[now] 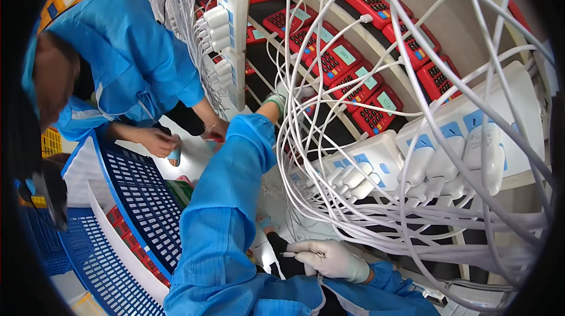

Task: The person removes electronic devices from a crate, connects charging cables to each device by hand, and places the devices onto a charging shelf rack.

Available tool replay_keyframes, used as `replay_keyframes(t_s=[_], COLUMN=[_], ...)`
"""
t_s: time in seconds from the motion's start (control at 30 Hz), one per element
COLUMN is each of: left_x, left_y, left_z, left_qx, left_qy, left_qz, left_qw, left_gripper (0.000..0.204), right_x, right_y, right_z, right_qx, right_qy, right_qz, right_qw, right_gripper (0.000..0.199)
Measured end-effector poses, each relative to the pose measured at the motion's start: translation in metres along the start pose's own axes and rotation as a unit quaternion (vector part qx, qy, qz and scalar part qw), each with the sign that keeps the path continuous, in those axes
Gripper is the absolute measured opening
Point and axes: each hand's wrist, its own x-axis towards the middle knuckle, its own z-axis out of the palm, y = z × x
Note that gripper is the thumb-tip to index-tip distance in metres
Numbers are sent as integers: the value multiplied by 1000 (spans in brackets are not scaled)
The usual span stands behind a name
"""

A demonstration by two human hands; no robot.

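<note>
My left arm, in a blue sleeve, stretches up to the rack. My left hand (281,101), in a light glove, is in among the white cables (294,133) beside the red card terminals (312,51); its fingers are mostly hidden there. Lower down, close to my body, my right hand (334,259) wears a white glove. Thumb and fingers pinch a small cable plug (288,254), whose tip points left. The terminals lie in rows on dark shelves, with keypads and pale screens, and several have white cables plugged in.
White power strips (471,133) full of chargers run along the rack's near side; another strip (234,33) stands upright. Loose cables hang across the right. At left, a co-worker in blue (129,51) holds something red near blue perforated baskets (141,192) and red terminals.
</note>
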Motion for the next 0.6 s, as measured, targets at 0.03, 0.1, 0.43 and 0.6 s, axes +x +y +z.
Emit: replay_keyframes(t_s=[0.03,0.1,0.43,0.6], left_x=[-4,-11,-100,-303], left_y=[-12,-31,-3,80], left_z=[20,47,-1,-96], left_qx=[-10,-29,-93,-72], left_qy=[-23,-46,378,178], left_qz=[-10,-38,-116,-125], left_qw=[1000,998,914,973], left_gripper=[43,39,27,20], right_x=[6,15,15,17], right_y=[5,22,19,32], right_z=[-5,-14,16,40], right_qx=[-41,-78,54,0], right_qy=[14,24,99,134], right_qz=[24,-10,-79,-104], right_qw=[999,997,990,986], right_gripper=[28,27,27,17])
